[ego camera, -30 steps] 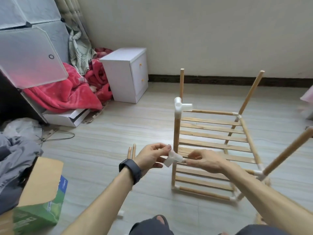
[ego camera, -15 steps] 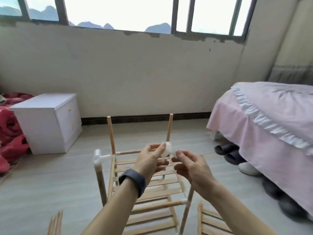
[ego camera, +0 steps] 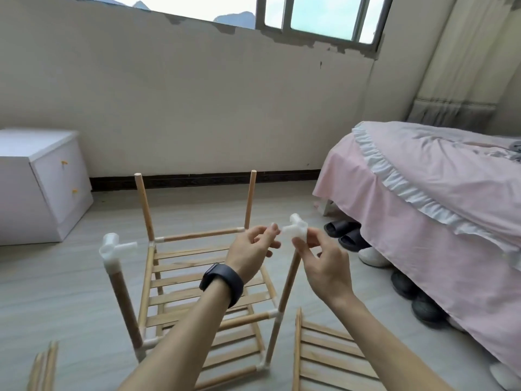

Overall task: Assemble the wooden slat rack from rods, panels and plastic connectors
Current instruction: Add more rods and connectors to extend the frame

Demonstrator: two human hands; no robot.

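White connector; pale wooden rack; pink bedspread; black watch

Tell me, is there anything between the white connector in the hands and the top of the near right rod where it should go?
Nothing visible. The right hand holds the white connector just above the bare top of the near right rod; that hand's own fingers partly hide the rod tip.

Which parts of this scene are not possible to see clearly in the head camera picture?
- Top of the near right rod: hidden behind the right hand, so whether the white connector sits on it is unclear.
- Loose slat panel: cut off by the bottom edge.
- Spare rods: cut off at the bottom left; count unclear.
- Left hand fingertips: blurred at the connector.
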